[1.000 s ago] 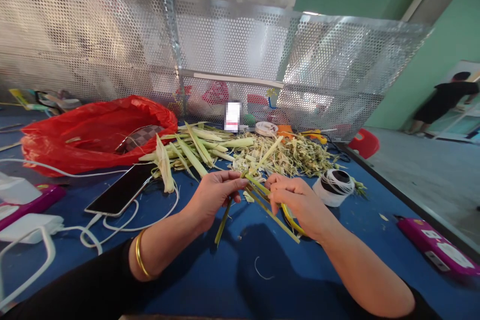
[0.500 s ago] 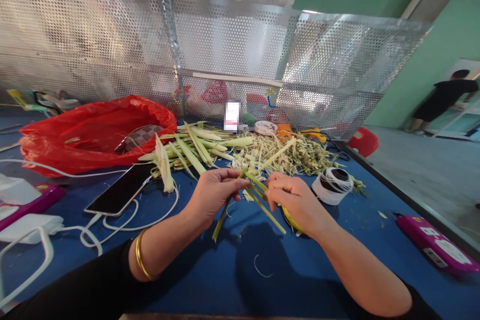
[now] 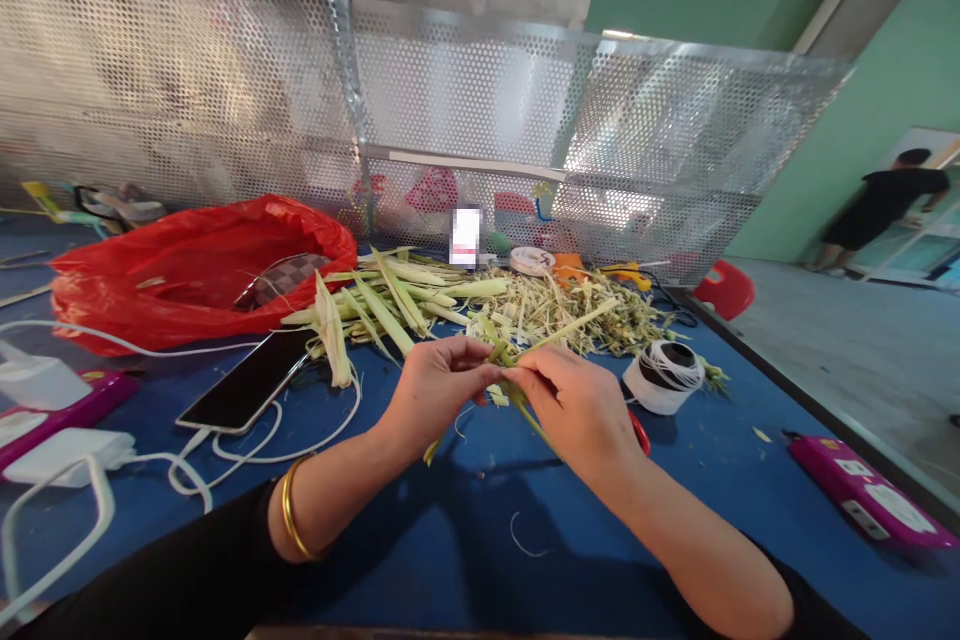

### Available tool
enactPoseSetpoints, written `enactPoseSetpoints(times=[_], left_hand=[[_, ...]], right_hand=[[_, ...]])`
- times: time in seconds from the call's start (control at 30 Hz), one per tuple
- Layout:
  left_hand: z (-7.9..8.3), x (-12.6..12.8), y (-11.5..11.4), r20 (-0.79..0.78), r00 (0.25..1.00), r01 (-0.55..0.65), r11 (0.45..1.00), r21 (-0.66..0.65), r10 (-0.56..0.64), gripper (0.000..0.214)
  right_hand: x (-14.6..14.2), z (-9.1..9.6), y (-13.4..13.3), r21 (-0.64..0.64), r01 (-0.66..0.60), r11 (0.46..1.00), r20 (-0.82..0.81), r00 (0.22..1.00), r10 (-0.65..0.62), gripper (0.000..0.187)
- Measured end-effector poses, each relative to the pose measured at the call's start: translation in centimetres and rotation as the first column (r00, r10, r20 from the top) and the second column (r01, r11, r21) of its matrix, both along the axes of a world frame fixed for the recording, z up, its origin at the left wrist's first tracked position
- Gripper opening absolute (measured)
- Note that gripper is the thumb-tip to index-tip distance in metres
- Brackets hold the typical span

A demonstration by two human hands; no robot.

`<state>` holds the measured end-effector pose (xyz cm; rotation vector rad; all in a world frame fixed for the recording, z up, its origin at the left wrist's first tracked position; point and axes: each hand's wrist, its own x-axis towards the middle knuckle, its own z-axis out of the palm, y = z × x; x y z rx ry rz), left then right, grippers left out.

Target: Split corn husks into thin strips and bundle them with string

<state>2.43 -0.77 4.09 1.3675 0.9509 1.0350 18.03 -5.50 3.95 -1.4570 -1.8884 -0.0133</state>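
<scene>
My left hand [image 3: 445,382] pinches several crossing green leaf strips [image 3: 501,352] between thumb and fingertips. Close against it, my right hand [image 3: 574,400] grips the same strips, with its thumb and forefinger meeting the left thumb. One strip end pokes up to the right above my right hand, and another hangs below my left hand. Part of the strips is hidden behind my fingers. A red curved handle [image 3: 640,432] shows just past my right hand. Beyond both hands lie long pale leaves [image 3: 390,310] and a heap of shredded plant scraps [image 3: 577,305] on the blue table [image 3: 420,550].
A spool of white thread [image 3: 664,378] stands to the right, before a purple power strip [image 3: 870,490]. At left are a red plastic bag [image 3: 150,310], a phone [image 3: 244,385] and white cables [image 3: 262,455]. A perforated metal screen [image 3: 457,80] borders the back; a person [image 3: 885,205] stands far right.
My right hand has moved left and in, and its fingertips now meet my left hand at the strips. The red handle has come into sight beside my right hand.
</scene>
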Motion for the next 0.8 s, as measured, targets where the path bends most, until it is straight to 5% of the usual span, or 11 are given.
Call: enactPoseSetpoints(times=[0.2,0.33,0.43,0.53,0.6,0.67,0.8], left_hand=[[-0.1,-0.5,0.3,-0.048,0.994,0.106,0.986,0.128,-0.100,0.010],[0.3,-0.8,0.5,-0.009,0.992,0.129,0.988,0.088,-0.129,0.005],[0.7,-1.0,0.4,0.014,0.978,0.210,0.977,0.038,-0.210,0.004],[1.0,-1.2,0.3,-0.005,0.968,0.250,0.968,0.008,-0.250,0.004],[1.2,-1.3,0.3,-0.023,0.970,0.243,0.970,-0.014,-0.243,0.005],[1.3,-1.3,0.3,-0.031,0.964,0.261,0.965,-0.037,-0.262,0.007],[1.3,-1.1,0.3,-0.032,0.934,0.352,0.931,-0.095,-0.357,0.009]], right_hand=[[-1.5,1.7,0.6,0.096,0.098,0.991,0.190,0.975,-0.115,0.016],[-1.2,4.0,1.3,0.109,0.181,0.977,0.202,0.959,-0.200,0.021],[-0.4,5.1,2.4,-0.024,0.097,0.995,0.176,0.980,-0.091,0.038],[-0.2,5.2,3.8,-0.327,-0.165,0.930,-0.063,0.986,0.153,0.035],[-0.5,4.9,4.5,-0.407,-0.270,0.873,-0.259,0.950,0.173,0.024],[-0.9,4.6,5.0,-0.403,-0.302,0.864,-0.420,0.900,0.119,0.023],[-1.3,4.5,5.3,-0.213,-0.295,0.931,-0.675,0.734,0.078,0.028]])
